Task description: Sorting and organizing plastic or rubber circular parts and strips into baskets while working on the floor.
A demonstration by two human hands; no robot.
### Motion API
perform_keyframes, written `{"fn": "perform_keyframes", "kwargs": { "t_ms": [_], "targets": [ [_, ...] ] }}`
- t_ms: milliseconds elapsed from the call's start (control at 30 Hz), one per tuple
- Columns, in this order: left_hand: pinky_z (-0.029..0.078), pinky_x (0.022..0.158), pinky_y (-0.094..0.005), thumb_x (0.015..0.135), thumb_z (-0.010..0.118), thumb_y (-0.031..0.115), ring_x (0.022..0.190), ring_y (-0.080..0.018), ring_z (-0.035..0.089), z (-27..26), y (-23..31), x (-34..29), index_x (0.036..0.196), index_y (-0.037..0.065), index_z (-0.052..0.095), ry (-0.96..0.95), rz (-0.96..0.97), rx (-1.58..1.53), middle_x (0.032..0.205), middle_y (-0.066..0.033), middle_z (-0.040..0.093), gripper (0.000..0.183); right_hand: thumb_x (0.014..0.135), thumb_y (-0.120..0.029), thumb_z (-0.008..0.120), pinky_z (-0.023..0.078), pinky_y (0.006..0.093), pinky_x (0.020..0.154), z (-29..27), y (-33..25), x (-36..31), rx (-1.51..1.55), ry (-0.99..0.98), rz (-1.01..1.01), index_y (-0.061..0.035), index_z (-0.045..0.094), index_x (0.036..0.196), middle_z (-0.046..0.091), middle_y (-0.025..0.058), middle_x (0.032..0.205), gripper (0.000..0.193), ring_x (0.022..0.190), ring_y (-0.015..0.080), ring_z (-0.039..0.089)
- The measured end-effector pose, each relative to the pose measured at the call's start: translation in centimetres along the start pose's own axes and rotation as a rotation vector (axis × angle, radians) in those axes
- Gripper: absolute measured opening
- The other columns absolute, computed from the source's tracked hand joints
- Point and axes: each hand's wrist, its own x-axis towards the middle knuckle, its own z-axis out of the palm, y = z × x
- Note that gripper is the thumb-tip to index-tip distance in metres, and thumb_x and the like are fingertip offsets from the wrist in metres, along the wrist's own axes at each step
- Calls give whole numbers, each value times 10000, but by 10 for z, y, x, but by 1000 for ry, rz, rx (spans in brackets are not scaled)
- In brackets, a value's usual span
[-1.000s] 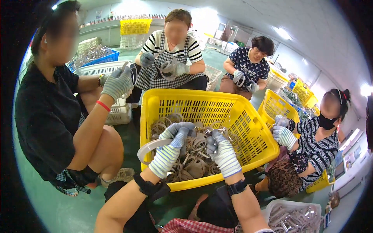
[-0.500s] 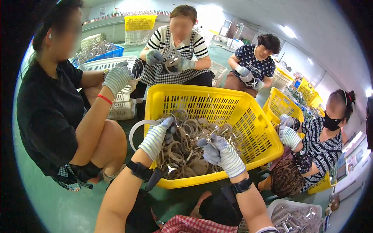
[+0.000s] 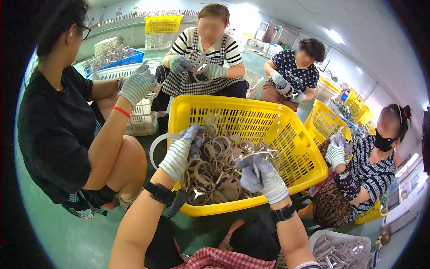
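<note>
My left hand (image 3: 180,152) grips a pale ring (image 3: 152,151). My right hand (image 3: 265,177) pinches a metal strip (image 3: 244,156). Beneath both sits a yellow basket (image 3: 224,209).

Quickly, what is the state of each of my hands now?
Left hand: closed, holding a pale curved band.
Right hand: closed, holding a slim metallic strip.

I'm in a factory workshop: co-workers (image 3: 53,139) in gloves (image 3: 135,88) sit with me around a big yellow plastic crate (image 3: 224,103) heaped with grey rings (image 3: 218,148). More loaded crates (image 3: 162,24), including a blue one (image 3: 127,60), stand behind on a green floor (image 3: 67,219) under bright ceiling lights (image 3: 335,36).
</note>
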Motion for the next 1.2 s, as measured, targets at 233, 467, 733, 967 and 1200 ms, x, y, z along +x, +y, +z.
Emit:
{"fn": "perform_keyframes", "kwargs": {
  "t_ms": [233, 467, 733, 967, 1200],
  "targets": [
    [297, 409, -160, 922, 528, 440, 455, -20, 369, 18, 0, -14, 956, 100, 608, -27, -62, 98, 640, 67, 484, 351, 919, -512, 474, 255, 217, 380, 13, 8, -2, -283, -209, 271, 1, 647, 1034, 447, -5, 530, 554, 411, 66, 360],
    [285, 378, -168, 898, 583, 397, 429, -28, 395, 13, -11, -17, 867, 99, 597, -163, -168, 2, 577, 43, 506, 300, 783, -431, 688, 394, 224, 494, -3, 16, -12, -354, -271, 302, -27, 631, 900, 561, 18, 668, 425, 563, 94, 510],
    [323, 423, -181, 886, 560, 422, 461, -55, 429, 30, 8, -45, 852, 63, 655, -707, -205, 551, 625, 17, 534, 374, 890, -360, 591, 495, 295, 769, -9, 20, 18, -279, 136, -175, -65, 633, 1050, 647, 67, 952, 338, 859, 175, 619],
    [322, 444, -226, 880, 568, 428, 500, -60, 456, 30, -10, -63, 787, 94, 676, -1018, -292, 839, 571, 21, 518, 363, 838, -201, 645, 514, 311, 784, 30, 27, 16, -205, 48, 81, -6, 637, 1030, 666, 78, 913, 274, 818, 165, 639],
    [404, 511, -240, 908, 542, 430, 549, -99, 512, 50, -12, -57, 763, 66, 668, -1009, -294, 654, 619, -4, 583, 412, 845, -284, 659, 547, 364, 711, 8, 26, 9, 182, 90, 295, -26, 637, 1023, 676, 101, 895, 315, 756, 205, 659]
  ]
}}
